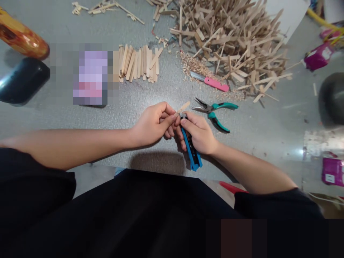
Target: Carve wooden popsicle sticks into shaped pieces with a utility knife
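Note:
Between the thumb and fingers of my left hand [153, 123] is a flat wooden craft stick [184, 106], its rounded end pointing up to the right. My right hand [200, 130] is closed around a blue utility knife [191, 147], whose grey tip meets the stick close to my left fingertips. Whether a blade is out cannot be made out. Just right of my hands lie needle-nose pliers [212, 109] with green and black handles, jaws apart. Above them rests a pink-handled knife [216, 84] beside wood shavings [196, 64].
A big heap of craft sticks [231, 36] covers the upper right of the grey table [120, 116]. Several sticks [139, 64] lie in a row beside a blurred-out phone-like object [92, 75]. An orange bottle [23, 34] and a dark rounded object [24, 80] are at left; purple packets [318, 56] at right.

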The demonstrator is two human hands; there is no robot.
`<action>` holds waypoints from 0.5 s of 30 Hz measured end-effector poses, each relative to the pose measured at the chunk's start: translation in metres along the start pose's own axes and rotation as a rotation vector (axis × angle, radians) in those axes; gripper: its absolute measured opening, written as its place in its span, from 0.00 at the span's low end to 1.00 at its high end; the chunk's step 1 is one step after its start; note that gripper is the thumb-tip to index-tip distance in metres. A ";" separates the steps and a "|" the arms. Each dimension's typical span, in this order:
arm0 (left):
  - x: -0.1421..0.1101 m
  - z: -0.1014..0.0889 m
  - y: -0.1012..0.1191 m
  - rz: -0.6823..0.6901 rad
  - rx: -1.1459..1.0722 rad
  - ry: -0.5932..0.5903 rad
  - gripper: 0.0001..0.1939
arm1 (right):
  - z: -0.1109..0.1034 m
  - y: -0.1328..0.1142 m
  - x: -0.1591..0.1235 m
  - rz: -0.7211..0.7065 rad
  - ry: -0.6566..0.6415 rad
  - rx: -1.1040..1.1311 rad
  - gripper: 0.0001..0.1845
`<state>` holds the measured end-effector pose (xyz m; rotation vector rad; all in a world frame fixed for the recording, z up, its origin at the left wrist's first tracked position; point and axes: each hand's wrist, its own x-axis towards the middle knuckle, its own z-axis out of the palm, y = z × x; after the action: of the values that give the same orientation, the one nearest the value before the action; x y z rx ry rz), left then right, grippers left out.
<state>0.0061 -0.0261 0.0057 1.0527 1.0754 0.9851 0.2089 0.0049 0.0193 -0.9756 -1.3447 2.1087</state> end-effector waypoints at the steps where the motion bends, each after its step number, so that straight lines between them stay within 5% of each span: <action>1: 0.000 0.000 0.000 -0.003 0.010 -0.003 0.07 | 0.000 0.000 0.000 0.001 0.003 -0.006 0.10; 15: -0.001 -0.002 0.007 -0.068 -0.048 -0.057 0.09 | -0.009 -0.009 0.005 0.091 -0.194 0.132 0.13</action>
<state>0.0038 -0.0249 0.0121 0.9928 1.0298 0.9169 0.2122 0.0176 0.0236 -0.8100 -1.2519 2.3796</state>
